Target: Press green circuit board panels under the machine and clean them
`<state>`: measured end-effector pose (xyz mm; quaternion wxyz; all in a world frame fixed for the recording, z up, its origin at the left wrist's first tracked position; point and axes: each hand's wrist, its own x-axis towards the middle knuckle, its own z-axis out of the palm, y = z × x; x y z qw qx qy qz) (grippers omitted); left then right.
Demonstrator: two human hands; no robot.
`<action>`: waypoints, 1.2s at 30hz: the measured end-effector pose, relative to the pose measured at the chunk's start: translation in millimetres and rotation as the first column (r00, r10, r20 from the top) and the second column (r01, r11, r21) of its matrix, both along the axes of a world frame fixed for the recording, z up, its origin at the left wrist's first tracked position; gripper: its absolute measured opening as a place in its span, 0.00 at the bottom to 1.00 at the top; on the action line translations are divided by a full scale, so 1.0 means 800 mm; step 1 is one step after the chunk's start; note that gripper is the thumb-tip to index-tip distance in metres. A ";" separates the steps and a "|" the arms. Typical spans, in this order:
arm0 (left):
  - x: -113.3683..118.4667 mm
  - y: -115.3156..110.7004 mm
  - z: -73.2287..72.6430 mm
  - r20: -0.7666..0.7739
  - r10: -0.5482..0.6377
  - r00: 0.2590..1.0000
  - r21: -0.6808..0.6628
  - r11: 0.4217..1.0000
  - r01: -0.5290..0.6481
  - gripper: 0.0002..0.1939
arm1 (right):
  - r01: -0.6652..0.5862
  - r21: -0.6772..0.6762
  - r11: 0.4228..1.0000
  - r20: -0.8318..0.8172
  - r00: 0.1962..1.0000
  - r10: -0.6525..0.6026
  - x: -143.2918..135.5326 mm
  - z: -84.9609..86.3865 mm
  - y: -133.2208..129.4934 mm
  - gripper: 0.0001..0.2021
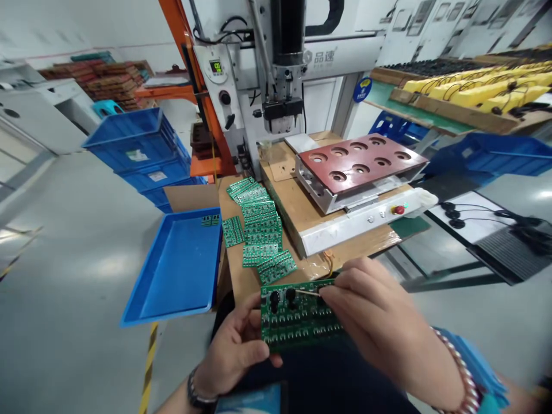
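A green circuit board (302,325) with dark round parts along its upper rows is held over my lap. My left hand (235,345) grips its left edge, thumb in front and fingers behind. My right hand (379,316) is pinched on a thin pale stick (307,292), whose tip lies at one of the dark round parts (291,294). That hand covers the board's upper right corner. Beyond the board, several overlapping green circuit boards (261,213) lie on the brown worktop (235,270).
A blue tray (172,270) is at the left, in front of stacked blue crates (142,149). Ahead stands a machine (287,57) with a red fixture plate (362,161) and a white control bar (345,227) with a red button. Black cabled parts (452,215) lie at the right.
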<state>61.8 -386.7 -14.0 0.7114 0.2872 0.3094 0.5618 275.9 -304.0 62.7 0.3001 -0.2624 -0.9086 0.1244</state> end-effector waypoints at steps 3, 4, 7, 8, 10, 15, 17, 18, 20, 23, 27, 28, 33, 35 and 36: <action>0.000 0.000 0.002 0.021 0.009 1.000 0.001 1.000 -0.009 0.26 | -0.015 -0.013 1.000 -0.003 1.000 0.015 0.000 0.000 -0.002 0.10; 0.001 0.000 0.002 0.022 0.014 1.000 -0.005 1.000 -0.014 0.26 | -0.021 -0.018 1.000 -0.002 1.000 0.021 0.000 0.000 -0.002 0.10; 0.001 -0.001 0.005 0.024 0.025 0.999 -0.028 0.999 -0.024 0.26 | -0.030 -0.021 0.999 0.000 1.000 0.030 -0.002 0.002 -0.003 0.09; 0.002 -0.001 0.005 0.022 0.024 0.999 -0.037 0.999 -0.024 0.26 | -0.029 -0.023 0.999 0.002 1.000 0.029 -0.004 0.003 -0.003 0.09; 0.002 -0.001 0.006 0.026 0.014 1.000 -0.035 0.999 -0.014 0.25 | -0.026 -0.034 0.999 0.012 1.000 0.026 -0.006 0.005 -0.003 0.09; 0.002 0.000 0.002 0.040 -0.018 0.999 -0.018 1.000 0.019 0.26 | -0.033 -0.048 0.998 0.002 0.999 0.033 -0.009 0.004 -0.001 0.08; 0.001 -0.001 0.000 0.021 -0.004 1.000 -0.029 1.000 0.005 0.26 | -0.026 -0.036 0.999 -0.018 1.000 0.025 -0.009 0.003 0.000 0.08; 0.001 -0.002 -0.001 0.007 0.002 1.000 -0.035 0.999 -0.002 0.26 | -0.019 -0.032 0.999 -0.021 1.000 0.019 -0.009 0.002 0.000 0.08; 0.000 -0.003 -0.002 -0.023 0.006 1.000 -0.051 0.999 -0.007 0.27 | -0.006 -0.024 1.000 -0.019 1.000 0.005 -0.008 0.001 0.000 0.07; -0.001 -0.004 -0.002 -0.036 0.002 0.999 -0.056 0.998 -0.004 0.27 | 0.008 -0.028 1.000 -0.011 1.000 -0.008 -0.006 0.000 0.000 0.08; 0.000 -0.003 0.002 -0.011 0.011 1.000 -0.053 0.999 -0.012 0.26 | 0.017 -0.021 1.000 -0.010 1.000 -0.017 -0.003 -0.001 -0.001 0.08; 0.000 -0.003 0.003 0.000 0.017 1.000 -0.052 0.999 -0.017 0.26 | 0.014 -0.017 1.000 -0.009 1.000 -0.014 -0.002 -0.001 -0.002 0.08; 0.004 -0.004 0.005 0.009 0.060 0.998 -0.071 0.996 -0.059 0.26 | 0.001 -0.029 1.000 0.000 1.000 -0.001 -0.002 -0.001 -0.004 0.08; 0.003 -0.005 0.004 -0.005 0.071 0.997 -0.079 0.994 -0.071 0.26 | -0.007 -0.047 0.999 0.009 1.000 0.007 -0.003 0.000 -0.004 0.08; 0.003 -0.005 0.004 -0.010 0.069 0.998 -0.077 0.995 -0.069 0.26 | -0.012 -0.055 0.998 0.012 1.000 0.013 -0.004 0.001 -0.004 0.08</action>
